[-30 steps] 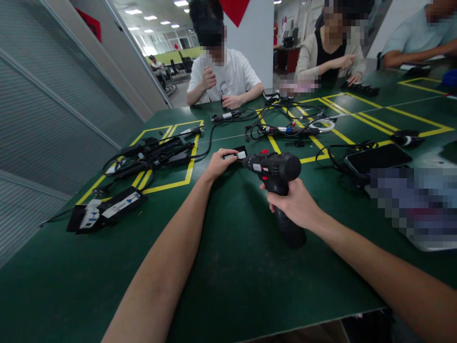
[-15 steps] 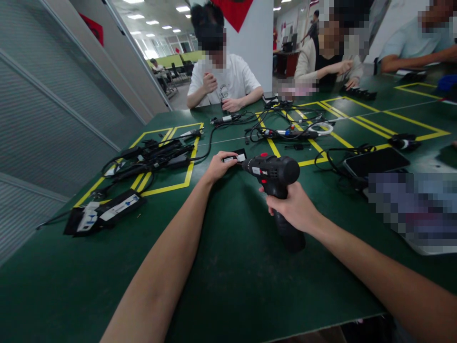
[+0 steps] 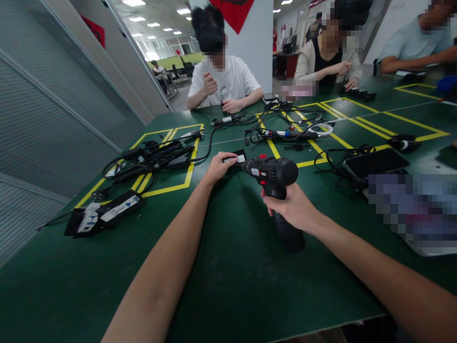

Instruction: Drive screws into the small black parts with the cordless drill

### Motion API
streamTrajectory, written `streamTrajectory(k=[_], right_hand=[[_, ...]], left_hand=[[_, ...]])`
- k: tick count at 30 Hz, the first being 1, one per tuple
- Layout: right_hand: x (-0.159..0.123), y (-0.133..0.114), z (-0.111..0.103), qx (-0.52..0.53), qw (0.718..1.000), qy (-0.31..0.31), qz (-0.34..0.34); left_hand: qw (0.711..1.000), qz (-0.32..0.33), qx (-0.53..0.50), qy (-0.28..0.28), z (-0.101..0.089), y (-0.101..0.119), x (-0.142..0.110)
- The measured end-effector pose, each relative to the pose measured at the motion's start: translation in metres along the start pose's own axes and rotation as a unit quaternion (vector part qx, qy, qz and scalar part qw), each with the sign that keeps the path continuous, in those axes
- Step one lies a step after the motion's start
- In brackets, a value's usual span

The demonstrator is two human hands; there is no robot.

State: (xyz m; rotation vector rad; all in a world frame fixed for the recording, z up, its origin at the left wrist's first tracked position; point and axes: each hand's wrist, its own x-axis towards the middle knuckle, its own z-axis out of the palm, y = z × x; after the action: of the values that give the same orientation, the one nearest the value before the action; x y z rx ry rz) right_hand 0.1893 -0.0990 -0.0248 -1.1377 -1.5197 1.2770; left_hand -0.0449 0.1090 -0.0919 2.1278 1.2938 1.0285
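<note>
My right hand [image 3: 291, 205] is wrapped around the handle of a black cordless drill [image 3: 273, 171] with red buttons. The drill points left and slightly away from me, its chuck close to my left fingertips. With its fingers together, my left hand [image 3: 219, 166] grips a small flat black piece with a white label [image 3: 240, 157] on the table. Part of that piece is hidden by my fingers, and I cannot make out whether the drill's tip touches it.
On the green table [image 3: 228, 286], black cables and adapters [image 3: 157, 155] lie to the left, near a labelled black pouch-like item [image 3: 121, 207]. More tangled cables [image 3: 285, 133] lie beyond my hands. A phone [image 3: 376, 161] is at right. Several people sit across the table.
The drill and my right hand have shifted very slightly to the left. My left hand holds its place on the black piece.
</note>
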Motion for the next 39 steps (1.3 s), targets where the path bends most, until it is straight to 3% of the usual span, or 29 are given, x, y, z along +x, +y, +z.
streamTrajectory(k=[39], right_hand=[[-0.0006,-0.0026,0.0012,-0.005,1.0,0.012,0.0]], left_hand=[[1.0,0.006,-0.001,-0.006,-0.0006,-0.0023,0.0011]])
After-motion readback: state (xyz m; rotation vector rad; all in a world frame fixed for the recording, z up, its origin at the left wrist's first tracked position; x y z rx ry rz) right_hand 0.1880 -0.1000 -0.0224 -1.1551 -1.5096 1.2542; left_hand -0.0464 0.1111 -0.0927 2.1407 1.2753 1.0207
